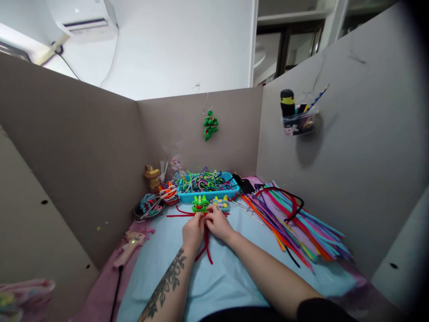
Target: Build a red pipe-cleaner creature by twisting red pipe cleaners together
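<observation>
Near centre are two hands [218, 222] and one blue tray [208, 196]; upper left, one air conditioner [82, 15]; above centre, one hanging green ornament [211, 125]; upper right, one hanging container [298, 124].

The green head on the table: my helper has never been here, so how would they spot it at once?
Find the bright blue basket. In front of it sits the small green head. Its green ears and red lower face set it apart from the yellow-and-blue piece beside it.

1. I see rectangular blue plastic basket [188, 197] standing behind green fuzzy horned figure [200, 203].
2. To the basket's right lie long multicoloured fuzzy stems [292, 224].
3. Left from basket stands round yellow-lidded jar [153, 180].
</observation>
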Tool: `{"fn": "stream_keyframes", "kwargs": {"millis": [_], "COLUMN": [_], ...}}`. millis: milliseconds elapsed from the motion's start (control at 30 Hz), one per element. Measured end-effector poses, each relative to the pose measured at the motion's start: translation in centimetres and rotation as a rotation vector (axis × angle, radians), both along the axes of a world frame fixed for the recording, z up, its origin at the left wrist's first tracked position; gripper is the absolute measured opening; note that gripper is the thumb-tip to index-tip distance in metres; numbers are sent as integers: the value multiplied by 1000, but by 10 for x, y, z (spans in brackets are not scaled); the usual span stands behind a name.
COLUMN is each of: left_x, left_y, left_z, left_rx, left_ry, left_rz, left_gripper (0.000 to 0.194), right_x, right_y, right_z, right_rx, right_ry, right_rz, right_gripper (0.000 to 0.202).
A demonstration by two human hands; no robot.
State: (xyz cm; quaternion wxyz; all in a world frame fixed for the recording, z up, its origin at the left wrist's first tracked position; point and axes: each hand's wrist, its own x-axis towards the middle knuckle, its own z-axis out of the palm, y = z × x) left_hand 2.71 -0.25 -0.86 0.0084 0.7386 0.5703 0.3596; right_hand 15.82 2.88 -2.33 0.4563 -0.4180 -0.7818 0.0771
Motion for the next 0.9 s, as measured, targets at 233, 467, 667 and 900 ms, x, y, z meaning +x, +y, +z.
{"fn": "stream_keyframes", "kwargs": {"millis": [233, 467, 667, 900], "left_x": [3, 9, 5, -9], "left_y": [-2, -2, -5, 9], "left_z": [2, 5, 8, 2], "left_rx": [93, 207, 310, 159], "left_ry": [8, -176, -323, -637], "left_rz": [75, -170, -294, -85], "left_gripper": [19, 17, 14, 15], "right_x": [-2, -5, 1, 2], "right_y": [-4, -6, -3, 2], "right_z": [6, 8, 14, 11], "right_rx": [-14, -106, -150, -305], "right_ry": [25, 46, 151, 337], "right_rz": [-3, 28, -21, 80], "right_gripper": [15, 17, 13, 13]}}
